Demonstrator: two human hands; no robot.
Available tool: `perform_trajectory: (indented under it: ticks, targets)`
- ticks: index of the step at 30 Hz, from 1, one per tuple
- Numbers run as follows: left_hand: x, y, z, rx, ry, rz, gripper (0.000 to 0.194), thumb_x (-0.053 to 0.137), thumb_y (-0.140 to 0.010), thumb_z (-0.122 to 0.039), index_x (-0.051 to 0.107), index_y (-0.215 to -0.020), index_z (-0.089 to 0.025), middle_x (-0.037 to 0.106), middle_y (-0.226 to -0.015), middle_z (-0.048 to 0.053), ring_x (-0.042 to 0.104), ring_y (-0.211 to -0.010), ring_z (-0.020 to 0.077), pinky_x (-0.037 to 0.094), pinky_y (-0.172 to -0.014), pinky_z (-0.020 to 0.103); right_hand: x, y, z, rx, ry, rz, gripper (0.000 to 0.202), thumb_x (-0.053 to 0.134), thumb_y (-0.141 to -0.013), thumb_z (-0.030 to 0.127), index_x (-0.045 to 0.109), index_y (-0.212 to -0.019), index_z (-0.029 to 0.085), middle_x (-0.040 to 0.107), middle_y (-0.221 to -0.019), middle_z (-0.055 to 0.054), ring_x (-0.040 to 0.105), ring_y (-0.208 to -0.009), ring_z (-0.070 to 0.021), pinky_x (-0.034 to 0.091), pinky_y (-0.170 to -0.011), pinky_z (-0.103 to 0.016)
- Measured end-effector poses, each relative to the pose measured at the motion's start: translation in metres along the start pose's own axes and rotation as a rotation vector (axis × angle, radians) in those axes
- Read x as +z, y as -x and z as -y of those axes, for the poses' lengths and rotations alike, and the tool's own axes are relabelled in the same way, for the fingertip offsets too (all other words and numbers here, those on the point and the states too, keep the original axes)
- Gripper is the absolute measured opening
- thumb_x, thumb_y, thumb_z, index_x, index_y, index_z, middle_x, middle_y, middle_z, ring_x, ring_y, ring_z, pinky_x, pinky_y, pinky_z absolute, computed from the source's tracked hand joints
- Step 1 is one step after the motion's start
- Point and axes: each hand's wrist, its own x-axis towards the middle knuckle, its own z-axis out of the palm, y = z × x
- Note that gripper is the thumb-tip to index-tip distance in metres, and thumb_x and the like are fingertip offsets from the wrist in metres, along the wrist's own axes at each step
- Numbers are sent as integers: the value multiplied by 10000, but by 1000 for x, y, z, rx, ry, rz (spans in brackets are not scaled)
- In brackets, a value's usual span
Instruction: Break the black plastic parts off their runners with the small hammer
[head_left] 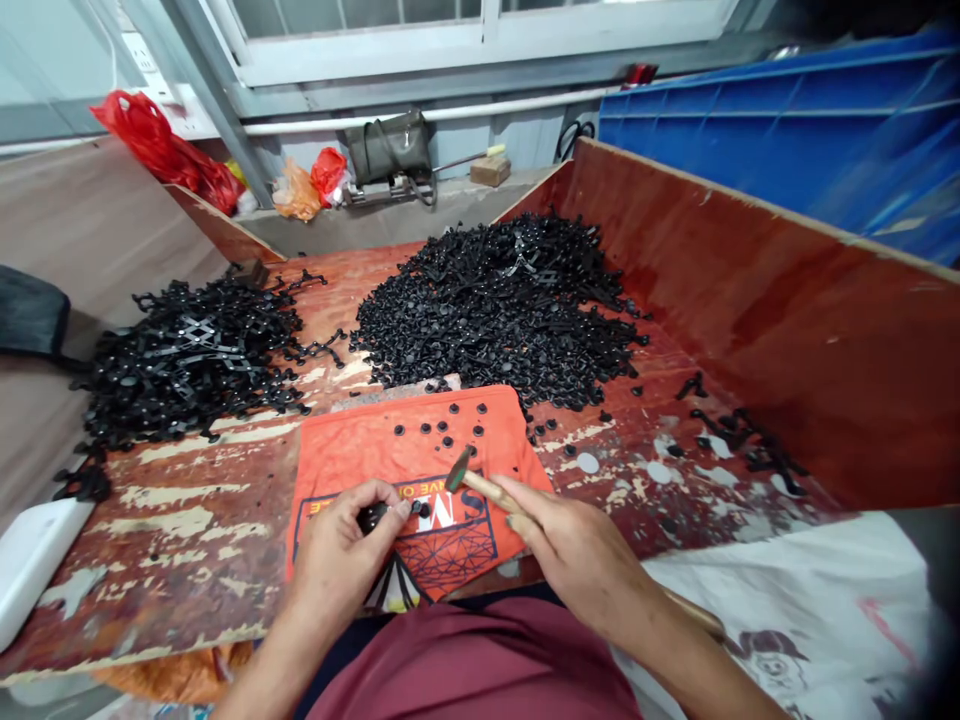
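Note:
An orange printed cloth (345,440) lies on the worn red-brown table in front of me. My left hand (349,540) is closed over the cloth, its thumb and forefinger pinching a small black part (417,508); more black shows inside the curled fingers. My right hand (574,545) grips the wooden handle of a small hammer (487,488), whose head is above the cloth, up and to the right of the left fingertips. Several small round black pieces (426,428) are scattered on the upper part of the cloth.
A large heap of black parts (495,310) lies beyond the cloth, and a pile of black linked pieces (187,350) is at the left. A wooden board (787,330) walls the right side. A white object (37,560) sits at the left edge; a white sack (810,600) is lower right.

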Motion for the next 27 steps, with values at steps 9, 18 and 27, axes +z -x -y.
perform_trajectory:
  ticks: [9, 18, 27]
  targets:
    - [7, 6, -8, 55, -187, -43, 240, 591, -827, -437, 650, -733, -223, 689, -742, 19, 619, -729, 199, 455, -670, 256, -4, -2, 2, -28, -75, -51, 489, 464, -945, 162, 557, -1380, 367, 729, -1179, -7, 712, -990, -232, 563, -884, -391]
    - [4, 5, -17, 26, -355, 20, 246, 534, -867, -422, 677, -768, -248, 726, -797, 3, 654, -763, 207, 432, -688, 266, -3, 2, 5, -62, -69, 16, 514, 394, -989, 168, 459, -1449, 387, 619, -1363, 11, 641, -1157, -219, 509, -989, -408]
    - [2, 2, -12, 77, -282, 39, 235, 537, -864, -375, 692, -761, -231, 722, -774, 18, 649, -737, 202, 434, -676, 263, 10, 1, 16, -134, 81, 50, 546, 389, -989, 158, 399, -1480, 396, 695, -1203, -27, 695, -994, -232, 547, -901, -399]
